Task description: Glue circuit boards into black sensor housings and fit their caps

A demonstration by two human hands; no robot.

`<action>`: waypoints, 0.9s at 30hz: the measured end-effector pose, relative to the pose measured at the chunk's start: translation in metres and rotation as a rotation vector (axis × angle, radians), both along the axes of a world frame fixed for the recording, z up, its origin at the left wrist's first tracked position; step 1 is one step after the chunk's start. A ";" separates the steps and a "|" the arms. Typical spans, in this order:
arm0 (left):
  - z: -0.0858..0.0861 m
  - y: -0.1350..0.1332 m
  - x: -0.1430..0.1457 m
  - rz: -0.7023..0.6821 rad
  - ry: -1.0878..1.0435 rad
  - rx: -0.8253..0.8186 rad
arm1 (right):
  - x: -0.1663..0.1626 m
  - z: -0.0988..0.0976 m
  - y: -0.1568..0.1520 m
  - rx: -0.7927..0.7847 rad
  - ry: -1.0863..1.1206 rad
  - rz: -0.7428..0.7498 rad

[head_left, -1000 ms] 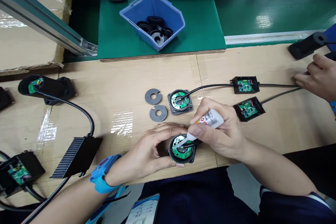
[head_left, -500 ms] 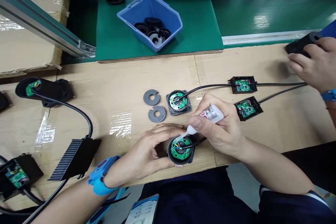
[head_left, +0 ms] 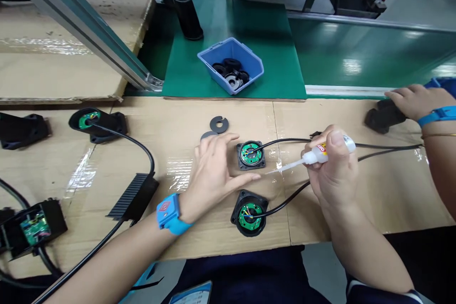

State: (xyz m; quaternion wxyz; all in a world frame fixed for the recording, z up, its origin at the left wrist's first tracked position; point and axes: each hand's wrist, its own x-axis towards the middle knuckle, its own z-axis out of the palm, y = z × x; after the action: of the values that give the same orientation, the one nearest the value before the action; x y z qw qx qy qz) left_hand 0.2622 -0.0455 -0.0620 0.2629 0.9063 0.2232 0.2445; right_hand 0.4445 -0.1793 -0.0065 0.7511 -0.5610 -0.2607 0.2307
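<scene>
My right hand [head_left: 333, 171] grips a small white glue bottle [head_left: 315, 156] with a long thin nozzle pointing left. The nozzle tip hovers between two black round housings with green circuit boards and black cables. My left hand [head_left: 213, 166] is open, fingers spread, and holds nothing. It reaches over the table beside the farther housing [head_left: 251, 154]; its fingers partly cover one of two dark slotted rings [head_left: 225, 126]. Nearer my body, the other housing [head_left: 250, 213] lies untouched, board facing up. My right hand hides the small boxes along the cables.
A blue bin [head_left: 213, 67] of black rings stands on a green board [head_left: 278, 66] at the back. At left lie cabled black housings [head_left: 107, 126] and a finned black box [head_left: 131, 199]. Far right, another person's hand [head_left: 420, 99] touches a black part [head_left: 383, 116].
My left hand has let go of the nearer housing and moved up toward the rings. My right hand has drawn the glue bottle away to the right. The view has shifted.
</scene>
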 end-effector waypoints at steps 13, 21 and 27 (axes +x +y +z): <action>0.012 -0.005 -0.004 -0.175 -0.075 -0.023 | -0.001 -0.014 -0.007 -0.073 -0.250 0.022; 0.017 -0.008 -0.008 -0.214 -0.075 -0.027 | -0.004 -0.011 -0.007 -0.181 -0.443 0.061; 0.019 -0.008 -0.009 -0.211 -0.061 -0.021 | -0.007 -0.005 -0.008 -0.245 -0.524 0.068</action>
State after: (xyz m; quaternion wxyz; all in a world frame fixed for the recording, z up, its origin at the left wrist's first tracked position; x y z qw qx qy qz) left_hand 0.2528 -0.0532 -0.0430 0.3031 0.9141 0.1210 0.2405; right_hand 0.4377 -0.1874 -0.0117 0.5766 -0.6788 -0.4348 0.1327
